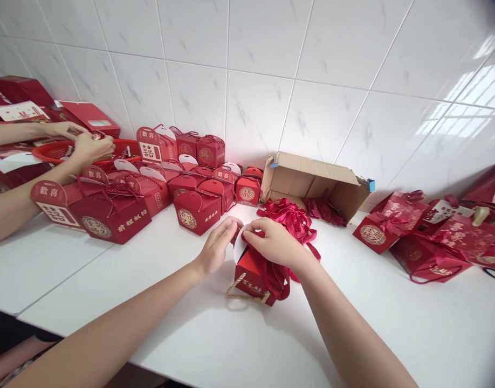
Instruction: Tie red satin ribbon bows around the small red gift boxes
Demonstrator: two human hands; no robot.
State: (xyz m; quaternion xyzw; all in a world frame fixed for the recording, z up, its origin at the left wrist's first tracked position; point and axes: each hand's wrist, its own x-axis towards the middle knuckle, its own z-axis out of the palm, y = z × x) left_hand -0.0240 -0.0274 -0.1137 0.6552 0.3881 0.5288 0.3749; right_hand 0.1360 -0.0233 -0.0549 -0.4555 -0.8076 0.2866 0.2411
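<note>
A small red gift box (249,279) with gold lettering stands on the white table in front of me. Its top flap is raised and shows a white inner side. Fingers of my left hand (217,245) close on the far left edge of the flap. My right hand (274,242) pinches the top of the same flap from the right. A gold rope handle (233,295) hangs down at the box's near side. Red ribbon loops drape over its right side, and a heap of red satin ribbons (290,213) lies just behind.
Several closed red boxes (199,212) stand at the left and centre. Another person's hands (89,148) work over a red basket (49,153) at far left. An open cardboard carton (312,167) lies against the tiled wall. Ribboned boxes (429,258) sit at right.
</note>
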